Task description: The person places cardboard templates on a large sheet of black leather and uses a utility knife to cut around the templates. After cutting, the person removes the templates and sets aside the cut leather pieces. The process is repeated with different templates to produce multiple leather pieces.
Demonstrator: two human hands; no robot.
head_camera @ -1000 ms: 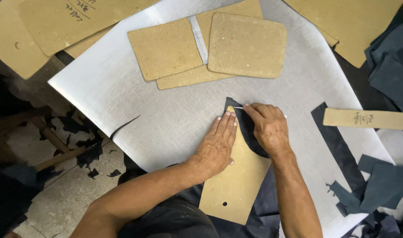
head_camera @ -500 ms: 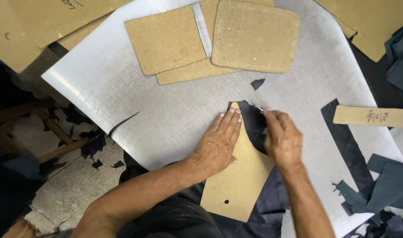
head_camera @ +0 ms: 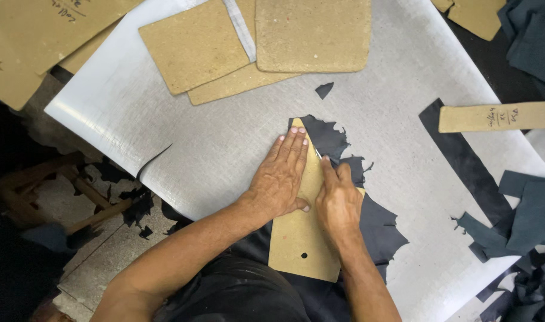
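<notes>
My left hand [head_camera: 281, 176] lies flat, fingers together, pressing a tan tapered cardboard template [head_camera: 296, 241] onto a piece of dark leather [head_camera: 379, 229]. My right hand [head_camera: 338, 200] is closed around a thin cutting blade [head_camera: 317, 154], whose tip runs along the template's right edge. Ragged dark leather [head_camera: 329, 134] sticks out past the template's pointed tip. All of it rests on a grey metal cutting sheet [head_camera: 165, 131].
Three tan board templates [head_camera: 195, 45] lie at the far side of the sheet, more cardboard [head_camera: 40, 30] at far left. A small leather scrap [head_camera: 324, 90], a dark strip [head_camera: 463, 155], a narrow tan template [head_camera: 499, 116] and heaped dark offcuts [head_camera: 522, 220] lie right.
My right hand has drawn back toward me along the template's right edge, leaving cut, ragged leather near the tip. A small scrap now lies loose beyond it. My left hand stays put.
</notes>
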